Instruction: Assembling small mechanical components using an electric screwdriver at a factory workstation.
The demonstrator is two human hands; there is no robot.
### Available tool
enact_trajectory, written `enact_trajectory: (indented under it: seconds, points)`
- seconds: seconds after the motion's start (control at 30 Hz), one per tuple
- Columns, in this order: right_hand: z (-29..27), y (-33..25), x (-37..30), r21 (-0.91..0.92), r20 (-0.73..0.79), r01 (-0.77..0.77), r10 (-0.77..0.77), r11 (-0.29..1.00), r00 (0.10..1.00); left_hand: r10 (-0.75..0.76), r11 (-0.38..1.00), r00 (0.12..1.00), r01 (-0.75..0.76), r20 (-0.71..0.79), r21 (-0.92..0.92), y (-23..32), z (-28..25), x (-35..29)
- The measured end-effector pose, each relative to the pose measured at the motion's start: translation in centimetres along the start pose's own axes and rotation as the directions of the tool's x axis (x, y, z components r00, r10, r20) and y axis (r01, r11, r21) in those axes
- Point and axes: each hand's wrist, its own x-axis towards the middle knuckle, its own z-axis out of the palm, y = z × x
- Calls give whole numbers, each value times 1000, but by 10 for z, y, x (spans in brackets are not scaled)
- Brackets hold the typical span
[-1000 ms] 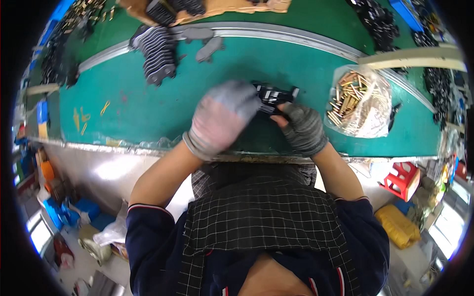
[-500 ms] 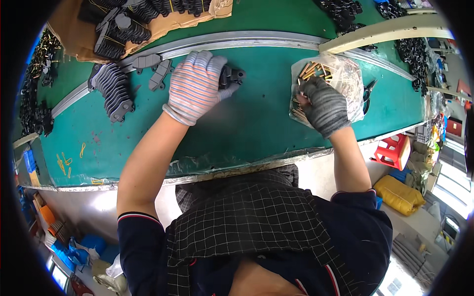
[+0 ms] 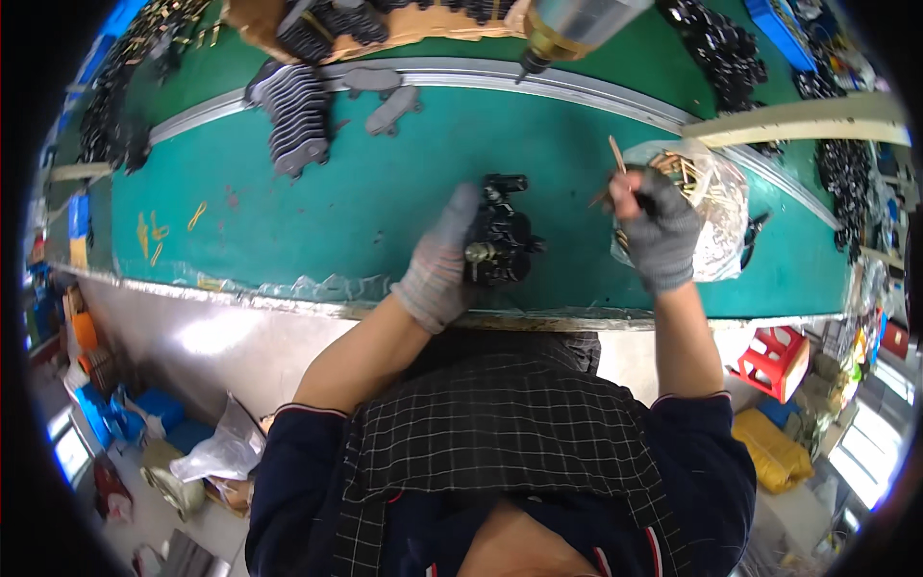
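My left hand, in a striped knit glove and blurred by motion, grips the left side of a black brake caliper. The caliper stands on the green tabletop near the front edge. To its right, my right hand, in a dark grey glove with bare fingertips showing, pinches a thin copper-coloured pin that points up and away from me. Beside and under that hand lies a clear plastic bag with many brass-coloured pins in its mouth.
A power screwdriver hangs over the far side, tip down. Brake pads stand in a row at the far left, with two loose pads nearby. Black pliers lie right of the bag. A metal rail crosses behind.
My left hand has brought the caliper nearer to me and to the right. My right hand has come out of the bag with a pin. The view has shifted, bringing the screwdriver into sight.
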Motion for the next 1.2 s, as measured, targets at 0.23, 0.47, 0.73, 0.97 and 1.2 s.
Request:
enact_trajectory:
  seconds: [0.23, 0.47, 0.73, 0.97, 1.2]
  points:
    - [48, -59, -23, 546, -83, 127, -98, 828, 992, -77, 987, 996, 70, -44, -144, -5, 9, -15]
    - [47, -67, -13, 205, 84, 482, -506, 852, 858, -111, 989, 992, 104, -62, -103, -5, -7, -26]
    - [15, -77, -4, 154, 363, 441, -466, 884, 807, -90, 981, 994, 79, -55, -176, -9, -29, -10]
    - [20, -78, -6, -54, 471, 650, -555, 758, 685, 75, 991, 995, -81, -59, -106, 0, -13, -7]
    - [21, -93, 25, -19, 650, 223, -157, 975, 743, 67, 990, 998, -69, -21, -123, 15, -14, -9]
